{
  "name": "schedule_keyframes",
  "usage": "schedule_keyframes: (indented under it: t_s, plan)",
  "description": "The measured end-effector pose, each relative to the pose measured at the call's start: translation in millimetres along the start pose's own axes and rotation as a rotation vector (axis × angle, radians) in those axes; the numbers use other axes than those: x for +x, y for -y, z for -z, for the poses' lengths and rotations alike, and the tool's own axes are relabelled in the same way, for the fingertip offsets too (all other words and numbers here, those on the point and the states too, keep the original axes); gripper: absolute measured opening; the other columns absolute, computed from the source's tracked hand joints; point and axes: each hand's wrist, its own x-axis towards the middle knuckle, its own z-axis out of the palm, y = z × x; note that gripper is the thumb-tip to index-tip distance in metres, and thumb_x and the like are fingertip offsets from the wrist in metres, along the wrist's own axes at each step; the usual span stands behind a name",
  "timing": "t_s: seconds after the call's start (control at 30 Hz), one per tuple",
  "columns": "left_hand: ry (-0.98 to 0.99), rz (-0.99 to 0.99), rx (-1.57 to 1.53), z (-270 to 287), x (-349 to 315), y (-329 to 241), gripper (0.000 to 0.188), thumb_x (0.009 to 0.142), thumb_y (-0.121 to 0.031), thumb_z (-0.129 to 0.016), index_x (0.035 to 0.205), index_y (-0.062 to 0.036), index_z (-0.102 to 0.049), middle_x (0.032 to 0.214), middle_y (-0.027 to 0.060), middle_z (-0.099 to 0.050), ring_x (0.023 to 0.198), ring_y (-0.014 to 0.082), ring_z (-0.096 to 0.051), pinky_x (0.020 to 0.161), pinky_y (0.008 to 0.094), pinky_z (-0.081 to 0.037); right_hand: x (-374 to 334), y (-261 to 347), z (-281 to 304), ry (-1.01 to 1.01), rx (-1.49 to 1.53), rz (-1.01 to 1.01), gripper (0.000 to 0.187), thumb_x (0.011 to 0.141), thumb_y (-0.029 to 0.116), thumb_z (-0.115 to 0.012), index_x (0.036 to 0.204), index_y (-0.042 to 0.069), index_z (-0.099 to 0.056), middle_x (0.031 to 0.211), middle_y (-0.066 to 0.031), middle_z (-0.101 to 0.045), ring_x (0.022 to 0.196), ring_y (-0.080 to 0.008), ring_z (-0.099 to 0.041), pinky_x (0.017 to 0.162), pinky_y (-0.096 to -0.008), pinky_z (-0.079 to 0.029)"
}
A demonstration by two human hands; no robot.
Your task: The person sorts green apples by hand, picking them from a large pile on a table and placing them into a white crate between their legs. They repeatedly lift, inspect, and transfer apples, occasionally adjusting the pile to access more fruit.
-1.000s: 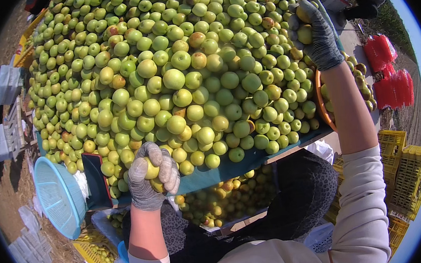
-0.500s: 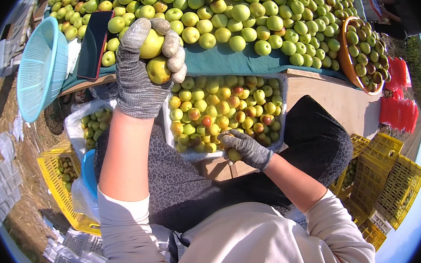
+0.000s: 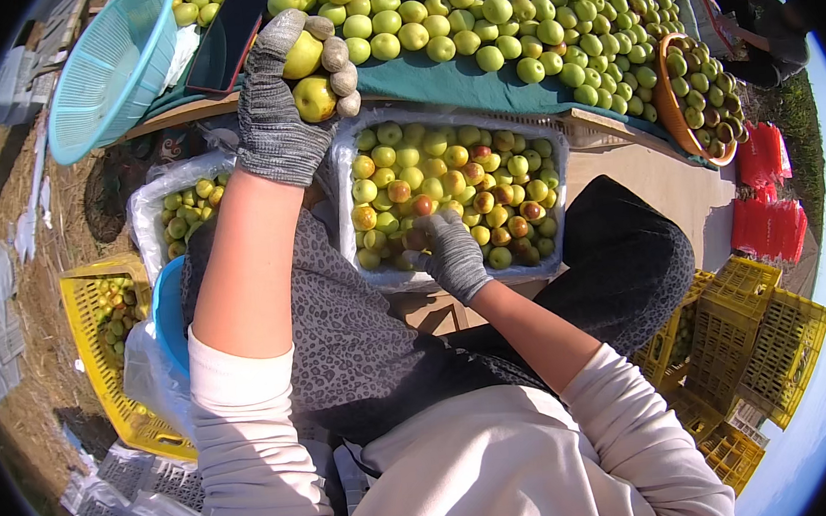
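My left hand (image 3: pixel 290 92), in a grey knitted glove with pale fingertips, is raised at the edge of the sorting table. It is closed around two yellow-green, jujube-like fruits, an upper fruit (image 3: pixel 302 55) and a lower fruit (image 3: pixel 315 98) with a brownish blush. Lower down, my gloved right hand (image 3: pixel 455 257) reaches into the white-lined crate (image 3: pixel 405 279) of green and reddish fruits (image 3: pixel 465 177). Its fingers are bent down among the fruits, and whatever they grip is hidden. The crate stands in front of my knees.
A large heap of green fruit (image 3: pixel 510 14) covers the teal cloth (image 3: pixel 456 77). A phone (image 3: pixel 232 36) and blue basket (image 3: pixel 112 73) lie left; an orange basket (image 3: pixel 666 98) of fruit stands right. Yellow crates (image 3: pixel 765 355) stack at right, another yellow crate (image 3: pixel 98 364) at left. A person (image 3: pixel 756 26) is far right.
My right hand has moved from the crate's near edge, where it held fruit, inward among the fruits. The left hand still grips its two fruits. The whole view has shifted slightly.
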Motion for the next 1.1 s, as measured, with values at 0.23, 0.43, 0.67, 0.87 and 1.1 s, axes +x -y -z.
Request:
schedule_keyframes:
  t_s: [0.23, 0.43, 0.67, 0.87, 1.1]
  plan:
    - [-0.026, 0.010, -0.032, -5.3, -2.5, -6.5, 0.027, 0.091, -0.038, -0.058, 0.095, -0.0115, -0.059, 0.073, 0.0031, -0.055, 0.059, 0.0170, -0.055, 0.049, 0.0315, -0.047, 46.7, 26.3, -10.1, 0.198, -0.386, -0.080, 0.031, 0.087, 0.029, -0.058, 0.114, 0.014, -0.058, 0.108, -0.0158, -0.055, 0.096, -0.0325, -0.060, 0.078, -0.0446, -0.051]
    - [-0.041, -0.025, 0.053, -13.4, -1.6, -1.4, 0.032, 0.090, -0.040, -0.060, 0.096, -0.0087, -0.057, 0.074, 0.0042, -0.056, 0.058, 0.0164, -0.056, 0.046, 0.0305, -0.048, 52.0, 15.9, -20.5, 0.214, -0.476, -0.026, 0.035, 0.085, 0.027, -0.059, 0.117, 0.013, -0.056, 0.107, -0.0167, -0.056, 0.097, -0.0329, -0.060, 0.078, -0.0450, -0.051]
    - [-0.084, 0.019, 0.075, -16.4, -0.6, -1.5, 0.032, 0.088, -0.039, -0.062, 0.096, -0.0089, -0.057, 0.073, 0.0045, -0.058, 0.057, 0.0165, -0.057, 0.045, 0.0298, -0.048, 38.3, 11.3, -12.7, 0.129, -0.202, -0.098, 0.029, 0.084, 0.029, -0.063, 0.104, 0.008, -0.058, 0.100, -0.0162, -0.061, 0.089, -0.0328, -0.062, 0.073, -0.0450, -0.051]
    - [-0.022, -0.008, 0.034, -17.1, 1.1, 1.1, 0.029, 0.089, -0.038, -0.061, 0.094, -0.0090, -0.057, 0.072, 0.0039, -0.057, 0.056, 0.0157, -0.058, 0.044, 0.0299, -0.050, 24.9, -11.4, 38.6, 0.165, 1.124, -0.712, 0.020, 0.094, 0.022, -0.054, 0.097, 0.004, -0.060, 0.086, -0.0073, -0.060, 0.072, -0.0167, -0.059, 0.060, -0.0286, -0.051]
    - [-0.044, 0.042, 0.011, -14.4, 1.9, 1.0, 0.029, 0.091, -0.037, -0.059, 0.096, -0.0082, -0.057, 0.074, 0.0042, -0.057, 0.057, 0.0164, -0.058, 0.045, 0.0308, -0.050, 24.0, -9.5, 64.6, 0.481, 1.698, -0.630, 0.034, 0.088, 0.010, -0.061, 0.121, 0.004, -0.054, 0.117, -0.0091, -0.059, 0.108, -0.0246, -0.059, 0.092, -0.0341, -0.052]
